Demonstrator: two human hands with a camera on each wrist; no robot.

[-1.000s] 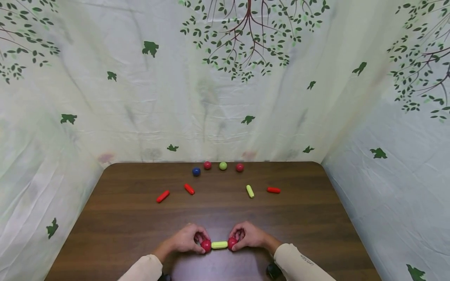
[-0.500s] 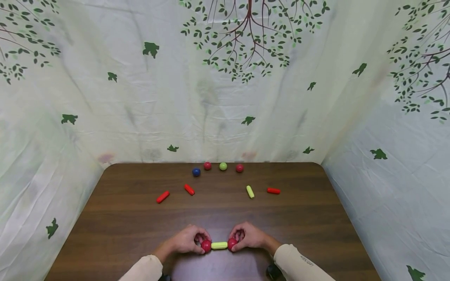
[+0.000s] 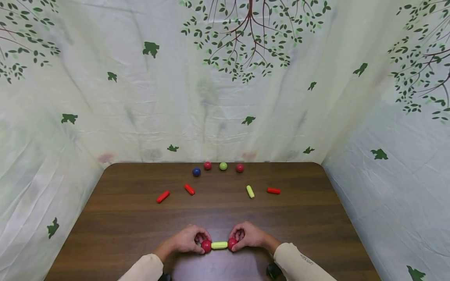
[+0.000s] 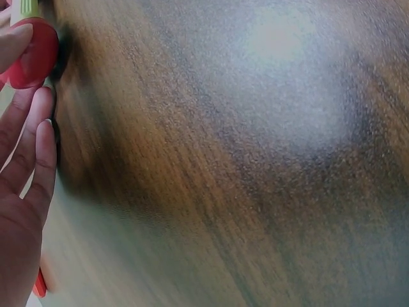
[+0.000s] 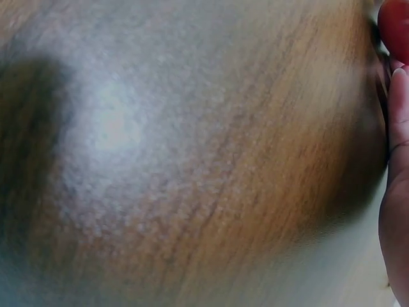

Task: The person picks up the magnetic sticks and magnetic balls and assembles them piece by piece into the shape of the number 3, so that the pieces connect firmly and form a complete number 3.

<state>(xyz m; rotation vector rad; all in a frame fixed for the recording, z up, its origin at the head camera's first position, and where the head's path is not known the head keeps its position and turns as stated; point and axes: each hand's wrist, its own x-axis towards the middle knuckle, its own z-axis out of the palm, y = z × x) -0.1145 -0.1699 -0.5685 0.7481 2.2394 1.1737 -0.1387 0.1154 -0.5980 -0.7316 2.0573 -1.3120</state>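
Observation:
Near the front of the table, a yellow-green rod lies level between two red balls, touching both. My left hand pinches the left red ball between thumb and fingers. On the other end, my right hand pinches the right red ball in the same way. The left wrist view shows the thumb against the held ball, with a bit of the rod above it. In the right wrist view only part of the ball and of the hand shows at the edge.
Toward the back edge of the brown table stand a blue ball, two red balls and a green ball. Before them lie several red rods and a yellow-green rod. A leaf-printed cloth hangs behind.

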